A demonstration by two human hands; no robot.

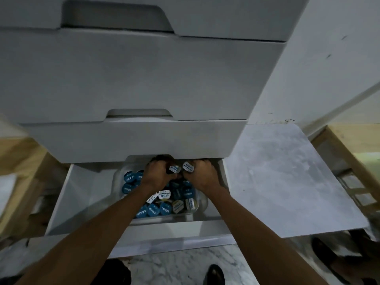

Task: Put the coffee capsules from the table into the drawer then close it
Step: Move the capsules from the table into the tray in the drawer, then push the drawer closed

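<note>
Inside the open drawer [67,202], the left grip [159,174] curls round several capsules [175,168], and the right grip [200,174], just beside it, clutches more. They look light and stiff, with thin foil lids, so they are likely best held by the sides. Below both grips the tub [202,204] is nearly full. The upper drawer front [133,140] overhangs closely, and the table [287,177] lies to the right.

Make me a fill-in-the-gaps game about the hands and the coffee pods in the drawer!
1. The left hand and the right hand grip small round coffee capsules showing ____ lids.
2. The white bottom drawer is not shut, it is ____.
3. Most capsules lying in the clear plastic tub have ____ lids.

Missing words: white, open, blue.
</note>
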